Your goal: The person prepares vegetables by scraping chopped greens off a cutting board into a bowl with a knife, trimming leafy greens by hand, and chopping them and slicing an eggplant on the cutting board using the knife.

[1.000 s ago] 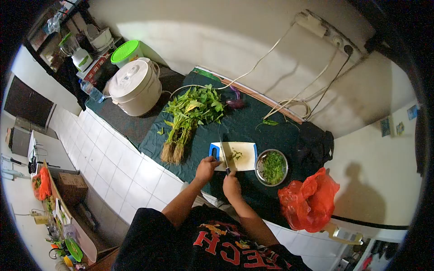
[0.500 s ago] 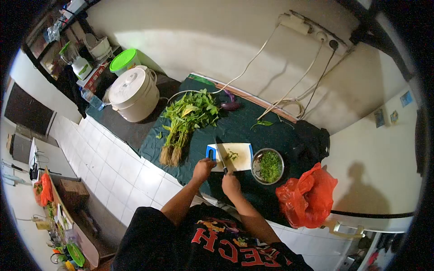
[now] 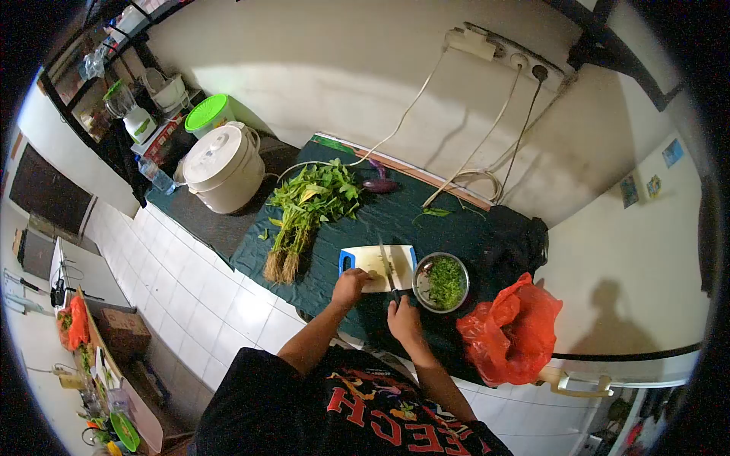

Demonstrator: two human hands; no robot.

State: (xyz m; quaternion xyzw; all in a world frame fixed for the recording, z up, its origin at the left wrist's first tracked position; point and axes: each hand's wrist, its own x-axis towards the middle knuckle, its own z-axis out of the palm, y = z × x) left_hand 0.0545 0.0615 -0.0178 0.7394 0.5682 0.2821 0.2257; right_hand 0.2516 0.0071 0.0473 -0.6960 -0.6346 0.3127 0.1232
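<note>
My right hand (image 3: pixel 404 319) is closed round the dark handle of a kitchen knife (image 3: pixel 387 264). Its blade lies across a white cutting board (image 3: pixel 404 258) with blue ends, pointing away from me. A few chopped green bits lie on the board, partly hidden by the blade. My left hand (image 3: pixel 350 288) grips the board's near left corner, its fingertips over the edge. Just right of the board, a metal bowl (image 3: pixel 420 298) holds finely chopped greens (image 3: pixel 447 283). A bunch of leafy greens with roots (image 3: pixel 313 199) lies beyond my left hand.
A purple eggplant (image 3: pixel 380 185) lies behind the greens on the dark green cloth (image 3: pixel 357 220). A red plastic bag (image 3: pixel 511 334) stands at the right edge. To the left are a white rice cooker (image 3: pixel 225 171) and a water bottle (image 3: pixel 156 175). Cables (image 3: pixel 525 140) hang from the wall sockets.
The knife has moved right across the board, and its blade is now nearer the bowl. My left hand has shifted from beside the board's handle onto its near edge. The view has shifted slightly.
</note>
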